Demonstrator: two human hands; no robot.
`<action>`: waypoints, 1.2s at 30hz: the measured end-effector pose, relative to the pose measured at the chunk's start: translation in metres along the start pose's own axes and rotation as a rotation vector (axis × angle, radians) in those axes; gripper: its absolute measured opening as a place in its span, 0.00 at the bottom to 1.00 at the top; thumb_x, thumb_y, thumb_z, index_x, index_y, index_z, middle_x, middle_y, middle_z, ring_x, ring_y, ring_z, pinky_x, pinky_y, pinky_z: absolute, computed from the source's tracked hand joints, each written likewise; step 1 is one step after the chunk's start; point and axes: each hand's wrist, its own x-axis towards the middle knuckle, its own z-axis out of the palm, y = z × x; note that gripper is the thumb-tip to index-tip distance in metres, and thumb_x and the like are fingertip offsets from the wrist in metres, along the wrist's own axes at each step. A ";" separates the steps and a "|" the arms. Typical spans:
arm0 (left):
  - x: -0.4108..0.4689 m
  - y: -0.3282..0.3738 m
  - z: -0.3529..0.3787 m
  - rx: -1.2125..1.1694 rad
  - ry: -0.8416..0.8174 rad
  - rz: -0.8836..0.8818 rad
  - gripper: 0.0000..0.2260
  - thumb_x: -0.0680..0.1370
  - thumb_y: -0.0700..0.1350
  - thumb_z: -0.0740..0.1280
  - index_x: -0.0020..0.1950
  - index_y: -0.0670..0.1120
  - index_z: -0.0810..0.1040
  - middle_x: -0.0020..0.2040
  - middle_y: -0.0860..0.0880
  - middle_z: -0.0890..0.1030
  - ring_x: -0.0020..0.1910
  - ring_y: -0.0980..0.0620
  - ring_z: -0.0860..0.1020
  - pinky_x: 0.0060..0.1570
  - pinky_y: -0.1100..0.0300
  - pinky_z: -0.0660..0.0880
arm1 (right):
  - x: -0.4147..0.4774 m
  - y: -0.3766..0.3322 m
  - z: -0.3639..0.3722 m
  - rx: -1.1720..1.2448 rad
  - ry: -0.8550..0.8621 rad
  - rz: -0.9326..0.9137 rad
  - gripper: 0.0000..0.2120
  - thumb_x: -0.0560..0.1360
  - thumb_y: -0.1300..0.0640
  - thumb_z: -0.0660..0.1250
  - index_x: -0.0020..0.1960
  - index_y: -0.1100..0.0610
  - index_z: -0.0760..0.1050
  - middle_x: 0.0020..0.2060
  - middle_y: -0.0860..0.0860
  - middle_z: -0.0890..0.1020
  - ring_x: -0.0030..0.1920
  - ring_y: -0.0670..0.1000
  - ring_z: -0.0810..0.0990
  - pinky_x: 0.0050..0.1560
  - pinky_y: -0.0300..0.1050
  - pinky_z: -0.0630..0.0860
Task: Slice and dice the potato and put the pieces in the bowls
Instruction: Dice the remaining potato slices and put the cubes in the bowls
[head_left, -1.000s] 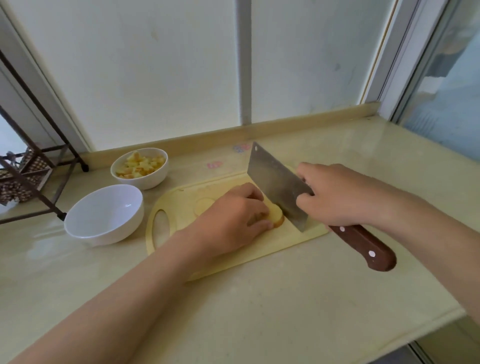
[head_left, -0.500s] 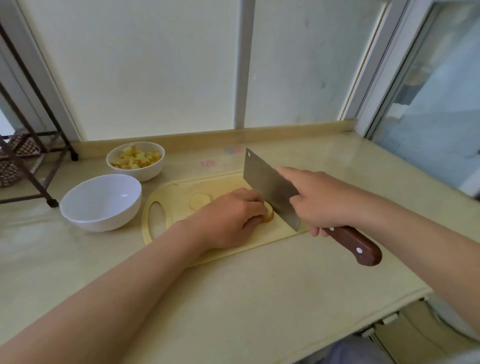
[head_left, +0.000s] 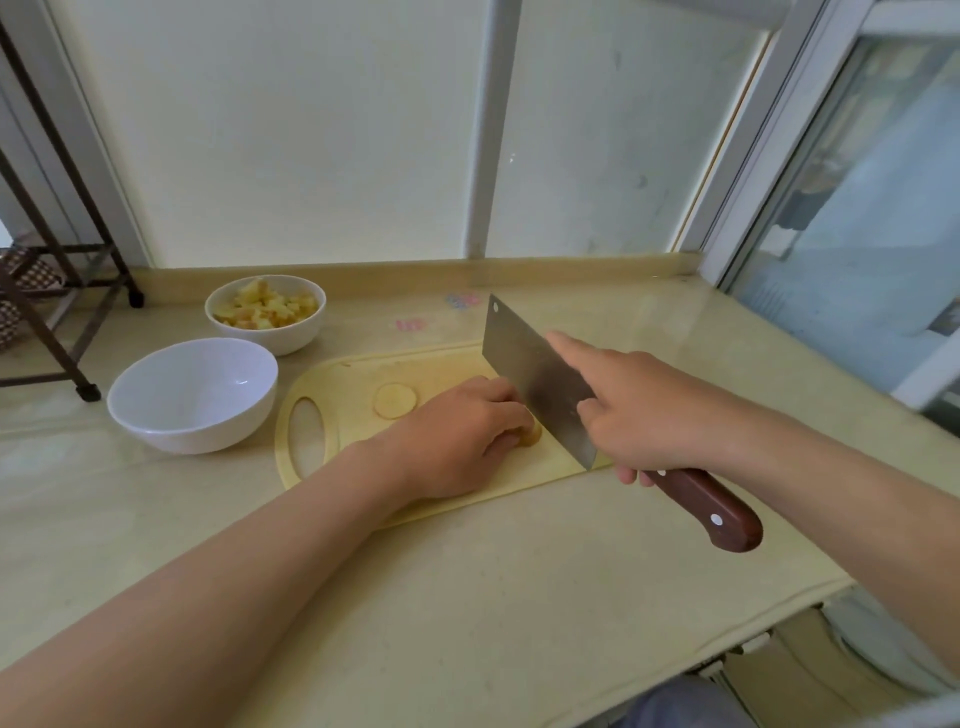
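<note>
Head view: on the counter (head_left: 467, 597) lies a yellow cutting board (head_left: 343, 384); the left hand (head_left: 457, 441) has its grip curled over the potato (head_left: 531, 434) near the board's middle; the right hand (head_left: 649, 410) has its grip clenched round the cleaver (head_left: 535, 379), forefinger stretched along the spine, the blade edge-down at the potato's three o'clock; one round slice (head_left: 395, 400) lies at the left hand's eleven o'clock; at the board's nine o'clock stands an empty white bowl (head_left: 171, 436); at eleven o'clock, a bowl of diced pieces (head_left: 291, 338).
</note>
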 end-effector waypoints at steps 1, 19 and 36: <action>0.000 0.000 0.000 -0.001 0.000 0.000 0.09 0.78 0.41 0.63 0.56 0.45 0.80 0.52 0.47 0.77 0.50 0.46 0.75 0.50 0.50 0.74 | -0.001 0.000 -0.001 -0.005 -0.012 0.006 0.38 0.83 0.62 0.55 0.83 0.35 0.43 0.33 0.55 0.81 0.21 0.48 0.79 0.29 0.45 0.81; -0.003 -0.002 0.005 -0.050 0.081 0.017 0.09 0.76 0.39 0.66 0.54 0.44 0.83 0.52 0.47 0.79 0.49 0.46 0.77 0.51 0.53 0.75 | -0.009 -0.006 -0.003 -0.095 -0.164 0.034 0.40 0.84 0.60 0.53 0.80 0.32 0.32 0.38 0.57 0.82 0.29 0.53 0.82 0.30 0.46 0.81; -0.006 -0.004 0.005 -0.035 0.157 0.033 0.06 0.75 0.39 0.67 0.46 0.42 0.85 0.46 0.48 0.81 0.43 0.47 0.78 0.42 0.54 0.76 | 0.016 0.002 0.005 0.098 0.005 0.022 0.39 0.82 0.63 0.53 0.83 0.33 0.43 0.37 0.53 0.77 0.21 0.47 0.79 0.25 0.41 0.75</action>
